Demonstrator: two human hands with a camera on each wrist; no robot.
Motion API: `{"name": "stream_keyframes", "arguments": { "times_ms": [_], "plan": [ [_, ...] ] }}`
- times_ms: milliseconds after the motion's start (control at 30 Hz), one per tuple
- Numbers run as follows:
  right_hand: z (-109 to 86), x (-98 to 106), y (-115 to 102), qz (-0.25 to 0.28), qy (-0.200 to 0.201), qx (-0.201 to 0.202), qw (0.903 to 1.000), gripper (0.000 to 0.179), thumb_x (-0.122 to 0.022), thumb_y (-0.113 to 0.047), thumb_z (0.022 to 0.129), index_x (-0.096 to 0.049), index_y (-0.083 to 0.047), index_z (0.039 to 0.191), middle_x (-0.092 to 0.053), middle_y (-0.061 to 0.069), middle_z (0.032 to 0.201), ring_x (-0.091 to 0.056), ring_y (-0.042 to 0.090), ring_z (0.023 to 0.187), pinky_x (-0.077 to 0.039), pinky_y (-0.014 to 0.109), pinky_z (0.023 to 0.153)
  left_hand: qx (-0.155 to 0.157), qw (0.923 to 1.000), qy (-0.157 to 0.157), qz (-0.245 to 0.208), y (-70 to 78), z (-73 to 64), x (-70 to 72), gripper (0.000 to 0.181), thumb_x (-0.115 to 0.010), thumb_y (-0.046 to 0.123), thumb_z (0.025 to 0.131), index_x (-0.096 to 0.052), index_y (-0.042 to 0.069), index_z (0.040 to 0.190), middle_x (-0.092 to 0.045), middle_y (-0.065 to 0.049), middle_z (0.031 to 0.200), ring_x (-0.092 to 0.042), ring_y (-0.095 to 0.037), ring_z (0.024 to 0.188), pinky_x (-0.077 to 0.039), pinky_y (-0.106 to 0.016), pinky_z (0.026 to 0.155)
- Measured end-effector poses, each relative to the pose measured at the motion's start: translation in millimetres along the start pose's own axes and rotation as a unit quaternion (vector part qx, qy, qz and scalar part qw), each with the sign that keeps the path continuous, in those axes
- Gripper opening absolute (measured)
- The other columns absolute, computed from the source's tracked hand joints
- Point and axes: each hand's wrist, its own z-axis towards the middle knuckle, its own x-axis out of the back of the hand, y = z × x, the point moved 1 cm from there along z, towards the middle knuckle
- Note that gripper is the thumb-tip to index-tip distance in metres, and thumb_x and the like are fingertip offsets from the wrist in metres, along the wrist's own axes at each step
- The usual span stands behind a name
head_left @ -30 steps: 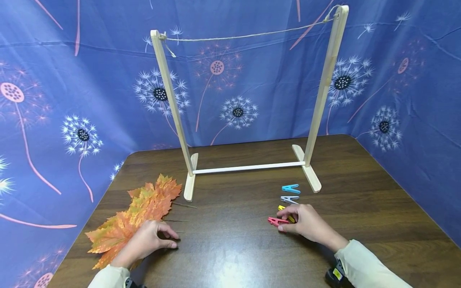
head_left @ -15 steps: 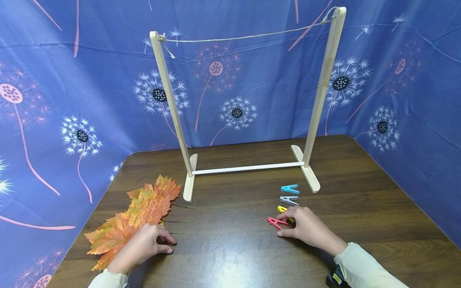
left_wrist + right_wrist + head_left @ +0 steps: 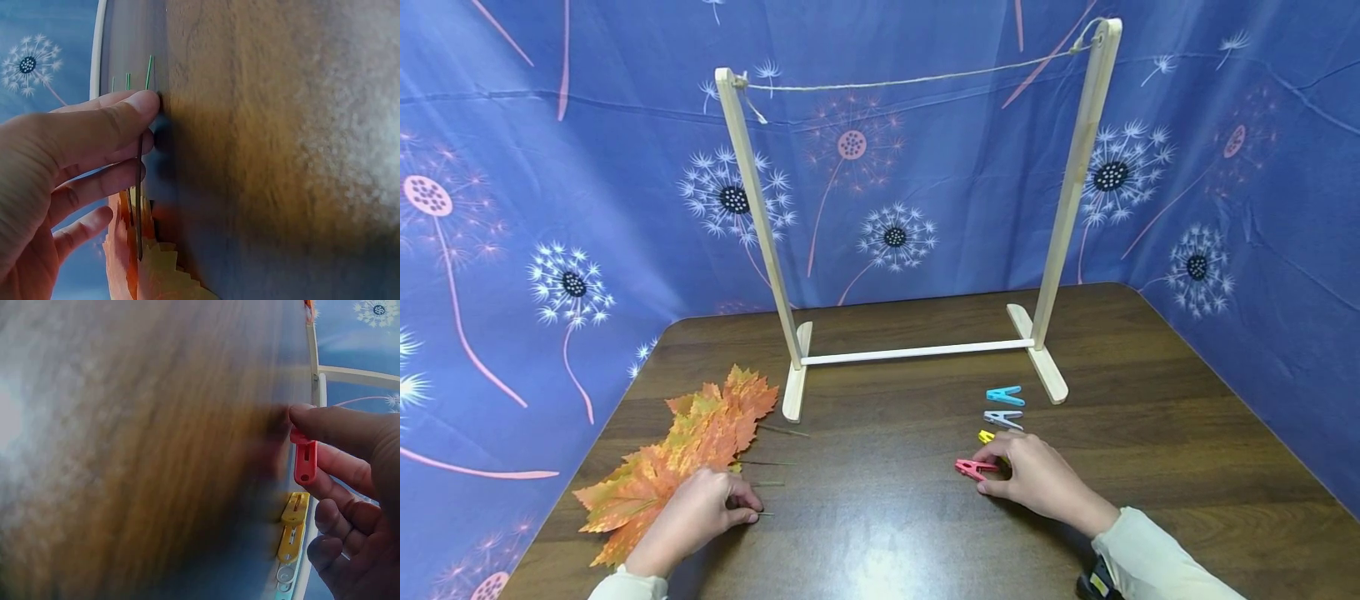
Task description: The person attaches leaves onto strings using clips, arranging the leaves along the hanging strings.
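Observation:
My left hand (image 3: pixel 700 517) pinches the thin stem (image 3: pixel 139 206) of an artificial maple leaf between thumb and fingers; the stem's green tip sticks out past the thumb in the left wrist view. Orange and yellow maple leaves (image 3: pixel 707 429) lie overlapping at the left, partly covered by that hand, with several stems pointing right. On the other side my right hand (image 3: pixel 1045 479) grips a red clothespin (image 3: pixel 973 469) by its handle end, thumb and fingers on either side. A yellow clothespin (image 3: pixel 292 528) lies just behind it, half hidden by the fingers in the head view.
A grey clothespin (image 3: pixel 1003 418) and a blue clothespin (image 3: pixel 1004 395) lie in line beyond the yellow one. At the back of the table (image 3: pixel 880 433) stands a wooden frame (image 3: pixel 1067 200) with a string (image 3: pixel 910 81) tied between its posts. Patterned blue cloth (image 3: pixel 970 208) hangs behind.
My left thumb and fingers have closed together on the stem. The right fingers have settled round the red clothespin, which has turned slightly and shifted a little nearer.

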Motion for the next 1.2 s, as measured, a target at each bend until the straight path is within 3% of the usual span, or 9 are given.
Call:
{"name": "stream_keyframes", "arguments": {
  "times_ms": [67,167,333,500,767,933,1200],
  "plan": [
    [0.2,0,0,0.013,0.008,0.005,0.9999,0.023,-0.091,-0.022,0.075,-0.078,-0.020,0.093,-0.060,-0.017,0.079,-0.047,0.002,0.069,-0.038,0.025,0.057,-0.005,1.0000,0.004,0.002,-0.1,-0.1,-0.3,0.014,-0.088,0.013,0.076,-0.077,0.022,0.075,-0.067,0.021,0.070,-0.056,0.009,0.065,-0.048,-0.024,0.056],
    [0.9,1,1,0.037,0.023,0.010,0.9990,0.021,-0.090,-0.019,0.076,-0.078,-0.017,0.093,-0.060,-0.015,0.080,-0.046,0.003,0.069,-0.039,0.025,0.058,-0.014,0.9994,0.011,0.030,0.2,-0.2,0.0,0.014,-0.088,0.017,0.076,-0.077,0.026,0.075,-0.067,0.024,0.070,-0.056,0.011,0.065,-0.046,-0.029,0.065],
    [1.4,3,4,0.064,0.060,0.018,0.9959,0.022,-0.089,-0.015,0.076,-0.076,-0.017,0.093,-0.068,-0.010,0.093,-0.057,0.007,0.080,-0.047,0.029,0.068,-0.014,0.9969,0.020,0.076,2.1,-0.3,2.4,0.015,-0.088,0.023,0.075,-0.076,0.032,0.074,-0.066,0.028,0.071,-0.055,0.011,0.067,-0.037,-0.040,0.074],
    [-0.2,5,7,0.083,0.085,0.027,0.9926,0.024,-0.088,-0.010,0.077,-0.076,-0.019,0.095,-0.068,-0.008,0.097,-0.059,0.010,0.082,-0.049,0.030,0.068,-0.006,0.9978,0.022,0.062,4.8,3.6,7.4,0.014,-0.087,0.023,0.077,-0.075,0.030,0.076,-0.065,0.027,0.068,-0.054,0.012,0.063,-0.036,-0.039,0.073],
    [1.4,8,9,0.116,0.099,0.024,0.9881,0.026,-0.083,-0.007,0.083,-0.076,-0.019,0.105,-0.069,-0.006,0.099,-0.056,0.011,0.069,-0.046,0.023,0.058,-0.006,0.9961,0.046,0.075,10.4,12.2,16.2,0.015,-0.087,0.022,0.078,-0.075,0.031,0.077,-0.068,0.026,0.069,-0.056,0.012,0.063,-0.036,-0.038,0.072],
    [2.5,12,10,0.125,0.097,0.013,0.9873,0.024,-0.081,-0.011,0.086,-0.076,-0.018,0.108,-0.072,-0.003,0.103,-0.058,0.009,0.074,-0.049,0.025,0.061,0.001,0.9948,0.062,0.081,14.2,18.7,23.9,0.016,-0.088,0.018,0.076,-0.076,0.028,0.078,-0.070,0.022,0.071,-0.056,0.011,0.063,-0.031,-0.038,0.073],
    [5.6,18,11,0.123,0.090,-0.009,0.9884,0.029,-0.081,-0.012,0.086,-0.074,-0.008,0.114,-0.073,0.001,0.100,-0.057,0.004,0.072,-0.049,0.025,0.061,0.029,0.9957,0.071,0.052,19.6,29.9,37.7,0.015,-0.087,0.015,0.077,-0.080,0.023,0.087,-0.073,0.018,0.076,-0.063,0.007,0.068,-0.031,-0.039,0.075]
  ]
}}
